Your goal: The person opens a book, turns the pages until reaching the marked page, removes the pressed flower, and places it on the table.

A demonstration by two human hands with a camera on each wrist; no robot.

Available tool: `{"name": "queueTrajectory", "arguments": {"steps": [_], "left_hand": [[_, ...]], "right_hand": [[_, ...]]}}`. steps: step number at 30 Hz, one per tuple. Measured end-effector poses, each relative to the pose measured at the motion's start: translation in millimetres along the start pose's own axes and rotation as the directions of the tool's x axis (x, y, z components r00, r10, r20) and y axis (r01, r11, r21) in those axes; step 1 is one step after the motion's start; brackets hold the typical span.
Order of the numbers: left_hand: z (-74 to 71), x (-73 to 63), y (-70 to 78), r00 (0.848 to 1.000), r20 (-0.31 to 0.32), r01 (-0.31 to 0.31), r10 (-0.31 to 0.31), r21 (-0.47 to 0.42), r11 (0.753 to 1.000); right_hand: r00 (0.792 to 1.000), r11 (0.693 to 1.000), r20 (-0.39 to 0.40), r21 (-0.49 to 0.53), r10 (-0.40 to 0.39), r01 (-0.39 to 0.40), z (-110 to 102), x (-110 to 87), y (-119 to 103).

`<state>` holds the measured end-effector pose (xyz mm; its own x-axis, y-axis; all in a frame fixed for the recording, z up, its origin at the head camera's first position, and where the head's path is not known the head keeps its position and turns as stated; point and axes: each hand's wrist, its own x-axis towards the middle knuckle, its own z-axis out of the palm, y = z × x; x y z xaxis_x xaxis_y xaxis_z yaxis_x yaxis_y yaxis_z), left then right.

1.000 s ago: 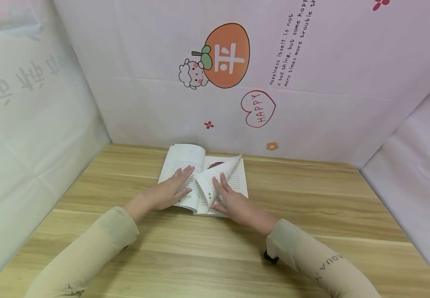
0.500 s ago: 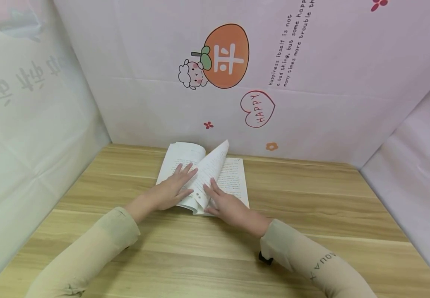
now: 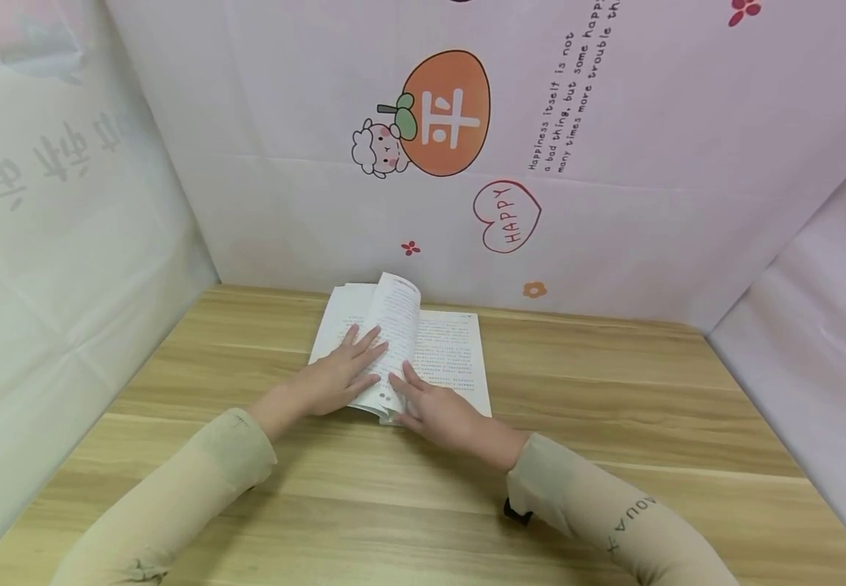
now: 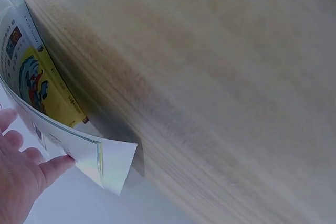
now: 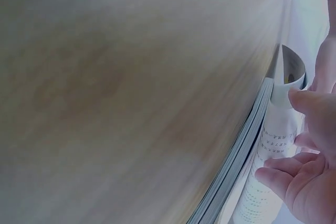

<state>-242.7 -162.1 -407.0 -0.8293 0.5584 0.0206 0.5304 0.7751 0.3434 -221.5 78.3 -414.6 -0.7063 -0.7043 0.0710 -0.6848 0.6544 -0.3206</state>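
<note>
White open book [image 3: 454, 350], curled page [image 3: 399, 321]

- Rear backdrop [image 3: 283, 81], top, right of centre: "Happiness itself is not / a bad thing, but some happ… / many times more trouble th…", cut off.
- Heart outline [image 3: 507, 216], right of centre: "HAPPY", sideways.
- Right sleeve [image 3: 624, 521], lower right: letters, word unclear.
- Open book [image 3: 450, 350], centre: print illegible.

Bright light is filling the head view; dimmer wrist views are blurring the counter [image 4: 210, 87] beside the book [image 4: 58, 103].
</note>
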Motion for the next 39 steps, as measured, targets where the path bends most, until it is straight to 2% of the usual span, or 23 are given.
{"name": "queueTrajectory", "arguments": {"steps": [9, 15, 23, 32, 39], "left_hand": [[0.3, 0.3, 0.5, 1.0, 0.02, -0.024, 0.024, 0.036, 0.999], [-1.1, 1.1, 2.0, 0.998, 0.068, -0.002, 0.0, 0.031, 1.0], [-1.4, -0.6, 3.7, 0.992, 0.113, 0.045, -0.05, 0.05, 0.998], [-0.5, -0.2, -0.3, 0.99, 0.122, 0.069, -0.074, 0.045, 0.997], [-1.6, -2.4, -3.5, 0.991, 0.105, 0.077, -0.082, 0.051, 0.996]], "right_hand": [[0.999, 0.999, 0.013, 0.0, -0.044, 0.044, 0, 3.6, -7], [0.996, 0.997, 0.049, -0.013, -0.074, 0.075, 1, 5.7, -12], [0.992, 0.997, 0.103, -0.003, -0.07, 0.071, -4, 3.1, -11], [0.989, 0.998, 0.13, 0.028, -0.064, 0.061, -12, -3.1, 9], [0.988, 1.0, 0.151, 0.03, -0.001, -0.003, -22, -14.9, 32]]}}
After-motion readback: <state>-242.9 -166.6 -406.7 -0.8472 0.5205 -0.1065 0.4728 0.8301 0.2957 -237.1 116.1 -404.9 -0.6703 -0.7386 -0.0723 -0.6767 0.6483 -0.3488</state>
